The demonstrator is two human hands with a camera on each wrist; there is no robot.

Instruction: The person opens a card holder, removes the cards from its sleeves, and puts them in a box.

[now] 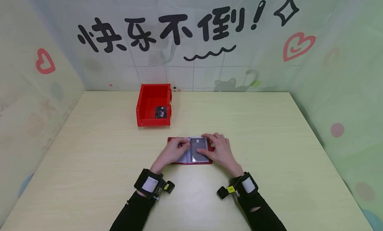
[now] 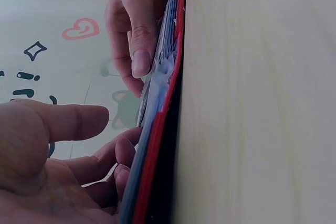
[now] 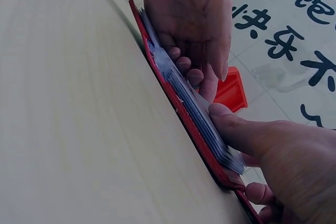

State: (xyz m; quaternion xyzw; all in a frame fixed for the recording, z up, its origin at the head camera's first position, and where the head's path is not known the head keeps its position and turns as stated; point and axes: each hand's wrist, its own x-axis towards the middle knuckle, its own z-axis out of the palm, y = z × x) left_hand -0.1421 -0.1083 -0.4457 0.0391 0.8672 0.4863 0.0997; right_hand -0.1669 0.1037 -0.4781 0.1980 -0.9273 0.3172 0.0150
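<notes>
On the table lies an open card holder (image 1: 187,163) with a red cover and a stack of clear plastic sleeves. A dark grey card (image 1: 198,143) shows on its right-hand page. My left hand (image 1: 173,152) is over the left page. In the left wrist view, its thumb stands apart from its fingers, and curled fingertips touch the sleeves (image 2: 152,103). My right hand (image 1: 220,152) grips the right side. Its thumb (image 3: 236,127) presses on the sleeves from above, while other fingers lie at the cover's edge.
A red plastic bin (image 1: 154,122) stands behind the card holder, a little to the left. Inside it lies a black card (image 1: 161,112) marked "Vip". Printed cloth walls (image 1: 191,71) bound the pale wooden table (image 1: 89,158) at the back and sides.
</notes>
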